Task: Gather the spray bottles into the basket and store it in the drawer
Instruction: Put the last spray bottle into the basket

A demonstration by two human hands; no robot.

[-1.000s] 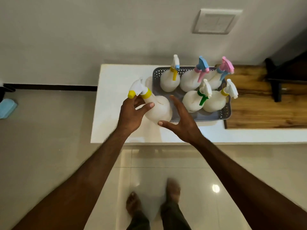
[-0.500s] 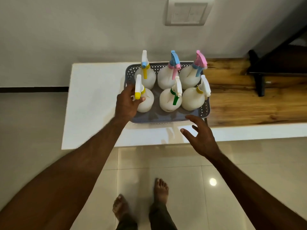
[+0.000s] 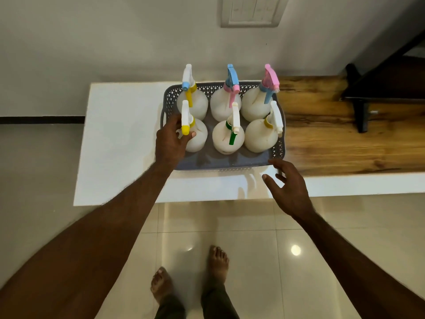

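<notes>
Head view | six spray bottles (image 3: 226,132) upright in grey basket (image 3: 279,149) on white counter (image 3: 119,139) | left hand (image 3: 171,140) grips front-left bottle (image 3: 195,137) | right hand (image 3: 288,187) loose, empty, near front-right corner | release gently, then lift basket level by both ends

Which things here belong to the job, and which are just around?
Job: six spray bottles, all in the grey basket; left hand gripping the near-left bottle; right hand open at the basket's near-right corner.
Around: white counter, wooden top, wall switch.
</notes>
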